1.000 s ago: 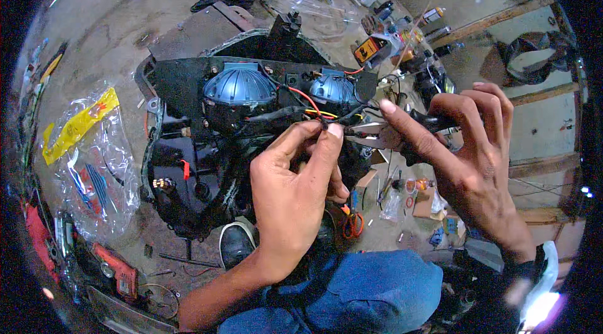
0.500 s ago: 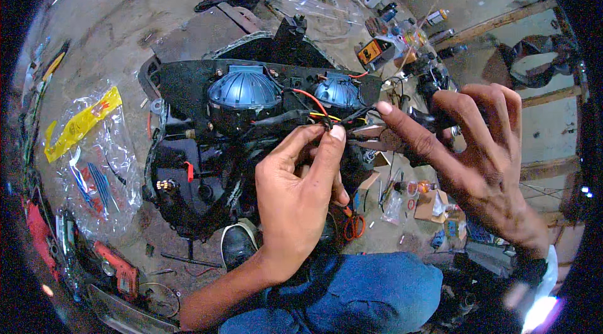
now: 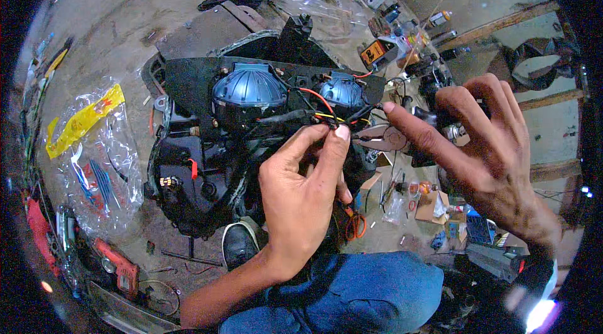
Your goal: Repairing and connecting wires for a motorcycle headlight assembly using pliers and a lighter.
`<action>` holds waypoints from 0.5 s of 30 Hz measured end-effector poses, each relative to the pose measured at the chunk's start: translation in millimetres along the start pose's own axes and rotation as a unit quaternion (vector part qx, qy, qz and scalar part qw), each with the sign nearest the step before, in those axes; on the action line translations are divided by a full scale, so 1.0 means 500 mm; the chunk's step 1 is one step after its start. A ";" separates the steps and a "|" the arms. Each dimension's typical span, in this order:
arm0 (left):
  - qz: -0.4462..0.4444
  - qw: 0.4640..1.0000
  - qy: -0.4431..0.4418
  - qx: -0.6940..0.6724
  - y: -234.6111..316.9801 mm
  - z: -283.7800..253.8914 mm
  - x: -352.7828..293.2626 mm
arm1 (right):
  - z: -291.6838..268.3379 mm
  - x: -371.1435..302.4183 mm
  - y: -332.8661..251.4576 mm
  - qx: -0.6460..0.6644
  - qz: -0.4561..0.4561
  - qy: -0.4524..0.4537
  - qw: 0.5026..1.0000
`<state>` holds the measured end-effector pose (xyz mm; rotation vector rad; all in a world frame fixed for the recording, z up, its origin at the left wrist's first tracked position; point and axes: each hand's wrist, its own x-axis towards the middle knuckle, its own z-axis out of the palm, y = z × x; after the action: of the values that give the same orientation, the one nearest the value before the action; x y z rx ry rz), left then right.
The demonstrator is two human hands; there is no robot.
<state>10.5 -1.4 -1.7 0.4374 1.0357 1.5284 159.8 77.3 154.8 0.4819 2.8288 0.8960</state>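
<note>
My left hand (image 3: pixel 300 186) pinches a thin black wire (image 3: pixel 336 123) between thumb and fingertips. My right hand (image 3: pixel 483 145) holds a pair of pliers (image 3: pixel 384 139), its index finger stretched along the wire's upper side. The pliers' jaws point left, close to my left fingertips; their handles are mostly hidden behind the right hand. Behind the hands lies a black headlight assembly (image 3: pixel 188 92) with a large blue-lit round lamp back (image 3: pixel 249 88) and a smaller one (image 3: pixel 341 91). A red wire (image 3: pixel 317 96) and a yellow wire (image 3: pixel 323 115) run near the pinch.
Orange-handled scissors (image 3: pixel 355 224) lie on the floor below the headlight. A clear plastic bag (image 3: pixel 94 164) with a yellow strip is at left, a red power tool (image 3: pixel 118 265) at lower left. Bottles and a dark box (image 3: pixel 375 53) stand at upper right. My shoe (image 3: pixel 240 245) is beside the headlight.
The pliers' jaws have turned and show more fully. My right hand has shifted slightly right, its fingers straighter. The left hand keeps its pinch, and the whole view has shifted a little.
</note>
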 end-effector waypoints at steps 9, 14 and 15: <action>-0.030 0.999 -0.008 -0.015 0.012 0.011 -0.001 | 0.004 -0.033 -0.022 0.033 0.054 -0.052 0.997; -0.001 1.000 0.013 -0.021 0.000 0.012 -0.004 | 0.008 -0.051 -0.053 0.133 0.163 -0.079 0.975; 0.014 0.999 0.021 0.021 -0.004 0.007 -0.002 | 0.009 -0.054 -0.056 0.185 0.186 -0.091 0.961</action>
<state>14.6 -1.3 -1.2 0.4515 1.0996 1.5483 178.8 49.0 135.6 1.1105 2.7779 0.3324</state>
